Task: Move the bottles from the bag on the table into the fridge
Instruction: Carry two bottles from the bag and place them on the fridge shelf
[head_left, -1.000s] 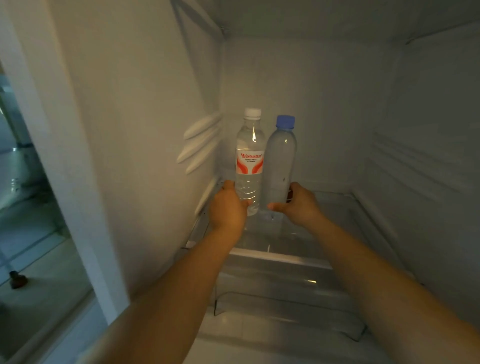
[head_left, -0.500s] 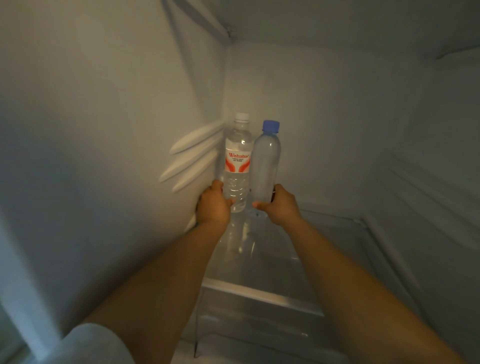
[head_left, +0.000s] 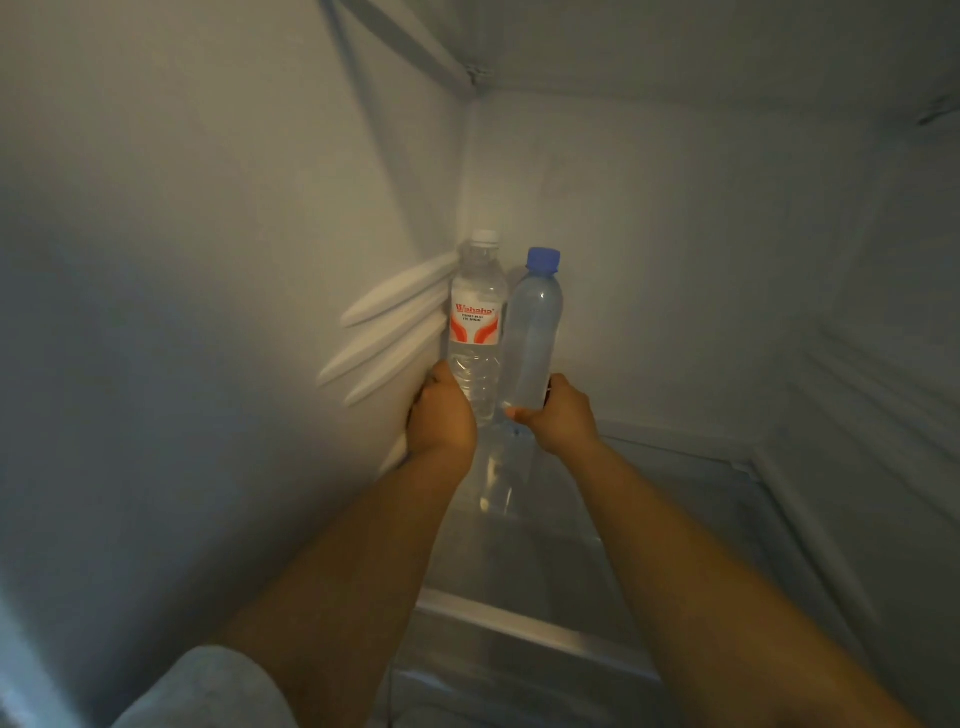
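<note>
Both my arms reach deep into the fridge. My left hand (head_left: 441, 410) grips the base of a clear water bottle (head_left: 475, 322) with a white cap and a red and white label, upright in the back left corner. My right hand (head_left: 558, 415) grips the bottom of a plain clear bottle with a blue cap (head_left: 532, 332), upright and touching the first one on its right. Their bases sit at the rear of the glass shelf (head_left: 597, 525), which mirrors them. Whether the bottles rest on the glass is hidden by my hands.
The left fridge wall (head_left: 208, 312) carries three raised shelf ribs (head_left: 395, 332) right beside the labelled bottle. The back wall (head_left: 675, 260) and right wall (head_left: 883, 364) enclose the compartment. The shelf's front rim (head_left: 519, 623) lies below my forearms.
The two bottles have moved further back and left into the rear corner of the fridge, and my view has moved deeper inside. Both hands keep their grip.
</note>
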